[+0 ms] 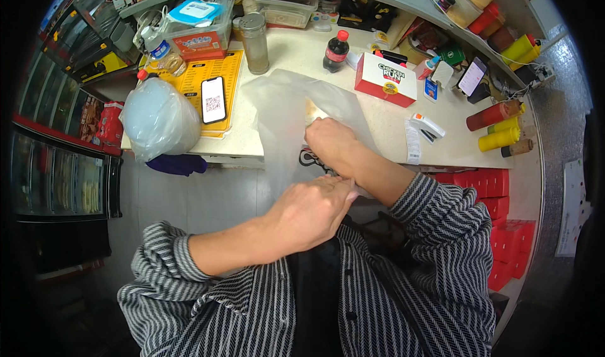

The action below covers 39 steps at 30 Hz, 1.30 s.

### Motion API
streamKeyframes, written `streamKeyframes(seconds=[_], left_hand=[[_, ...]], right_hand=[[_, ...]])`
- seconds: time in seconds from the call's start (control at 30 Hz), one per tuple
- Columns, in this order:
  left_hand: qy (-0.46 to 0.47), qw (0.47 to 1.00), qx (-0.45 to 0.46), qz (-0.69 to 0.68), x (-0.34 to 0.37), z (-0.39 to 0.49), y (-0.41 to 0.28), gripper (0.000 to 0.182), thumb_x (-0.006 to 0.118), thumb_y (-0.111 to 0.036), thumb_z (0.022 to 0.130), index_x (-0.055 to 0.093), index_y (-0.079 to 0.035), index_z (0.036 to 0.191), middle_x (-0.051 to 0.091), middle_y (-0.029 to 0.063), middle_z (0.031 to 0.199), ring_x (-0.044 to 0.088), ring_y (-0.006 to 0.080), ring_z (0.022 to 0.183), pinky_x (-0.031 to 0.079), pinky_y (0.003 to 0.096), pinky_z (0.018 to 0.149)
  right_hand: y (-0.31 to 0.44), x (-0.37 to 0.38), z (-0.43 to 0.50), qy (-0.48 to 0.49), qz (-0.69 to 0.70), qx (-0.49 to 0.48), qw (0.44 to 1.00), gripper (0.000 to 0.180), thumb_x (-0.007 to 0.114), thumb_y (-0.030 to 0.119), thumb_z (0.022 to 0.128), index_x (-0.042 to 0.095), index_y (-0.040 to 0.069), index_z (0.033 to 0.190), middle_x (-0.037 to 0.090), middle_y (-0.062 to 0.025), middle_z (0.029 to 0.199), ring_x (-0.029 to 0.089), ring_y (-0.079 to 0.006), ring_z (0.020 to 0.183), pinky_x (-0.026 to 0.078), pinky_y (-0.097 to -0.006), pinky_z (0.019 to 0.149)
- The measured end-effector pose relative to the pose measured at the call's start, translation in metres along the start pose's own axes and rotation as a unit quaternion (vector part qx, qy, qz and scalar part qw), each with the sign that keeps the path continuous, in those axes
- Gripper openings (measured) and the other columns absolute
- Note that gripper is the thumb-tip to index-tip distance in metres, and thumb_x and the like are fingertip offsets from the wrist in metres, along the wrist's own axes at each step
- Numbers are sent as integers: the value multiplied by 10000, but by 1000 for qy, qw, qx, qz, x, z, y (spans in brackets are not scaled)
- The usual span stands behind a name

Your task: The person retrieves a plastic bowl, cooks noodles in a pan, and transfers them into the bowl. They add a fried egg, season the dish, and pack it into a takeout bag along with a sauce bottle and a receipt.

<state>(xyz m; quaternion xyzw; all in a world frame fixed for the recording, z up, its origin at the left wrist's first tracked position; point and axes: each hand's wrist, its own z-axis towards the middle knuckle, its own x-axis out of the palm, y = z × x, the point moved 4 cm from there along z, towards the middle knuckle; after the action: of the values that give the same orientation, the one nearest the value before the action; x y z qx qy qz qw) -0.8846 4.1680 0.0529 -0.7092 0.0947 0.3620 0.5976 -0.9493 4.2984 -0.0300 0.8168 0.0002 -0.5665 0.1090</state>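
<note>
A translucent white plastic bag (283, 120) lies over the front edge of the counter and hangs down from it. My left hand (309, 210) pinches a fold of the bag at its near side, close to my body. Above it, my right hand (331, 142) is bent into the bag's opening, with its fingers curled down and hidden. Whether it holds something cannot be made out. Just beyond the right knuckles a pale, yellowish item (310, 110) shows inside the bag, mostly covered. A red and white cardboard box (385, 80) with writing stands behind, to the right.
On the left sit a filled plastic bag (160, 118), a phone (213, 100) on yellow menu sheets (235, 73) and a shaker (254, 45). A cola bottle (336, 52) stands at the back. Rightward lie a stapler (427, 128), a receipt (413, 142) and sauce bottles (498, 139).
</note>
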Motion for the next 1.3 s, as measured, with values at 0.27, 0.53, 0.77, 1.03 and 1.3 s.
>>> streamKeyframes(seconds=[0.27,0.53,0.77,1.03,1.3], left_hand=[[57,972,-208,-98,-80,92,42,543,412,-382,1074,688,84,1111,719,290,1054,686,403,1075,521,439,998],[243,935,-170,193,-61,98,86,469,618,-173,953,572,-8,1390,606,273,1372,621,427,1245,497,473,1059],[316,862,-328,223,-160,82,108,765,716,-470,939,481,-59,1540,538,267,1471,538,406,1364,470,473,1106],[404,846,-207,281,-185,117,110,785,719,-492,944,466,-68,1554,420,276,1597,498,436,1411,434,482,1157],[346,896,-81,265,-178,154,91,990,833,-469,828,356,-162,1639,300,329,1651,373,460,1505,386,504,1198]], right_hand=[[-64,-56,-19,-34,66,-59,996,211,657,52,883,674,-35,1075,663,-246,1115,662,-431,1080,539,-490,958],[-106,-83,-15,155,-35,-140,977,281,576,0,859,683,-76,1108,656,-244,1225,605,-401,1245,470,-464,1102],[-168,-127,-20,298,-107,-83,945,418,598,301,889,753,-60,1033,685,-273,1222,642,-389,1176,488,-451,1083],[-161,-181,-36,360,-102,-23,927,418,601,376,895,793,6,888,764,-214,967,717,-392,993,503,-460,1063],[-195,-230,-52,262,228,-86,934,362,636,287,1025,748,-25,1171,779,-173,1023,747,-289,923,584,-363,915]])
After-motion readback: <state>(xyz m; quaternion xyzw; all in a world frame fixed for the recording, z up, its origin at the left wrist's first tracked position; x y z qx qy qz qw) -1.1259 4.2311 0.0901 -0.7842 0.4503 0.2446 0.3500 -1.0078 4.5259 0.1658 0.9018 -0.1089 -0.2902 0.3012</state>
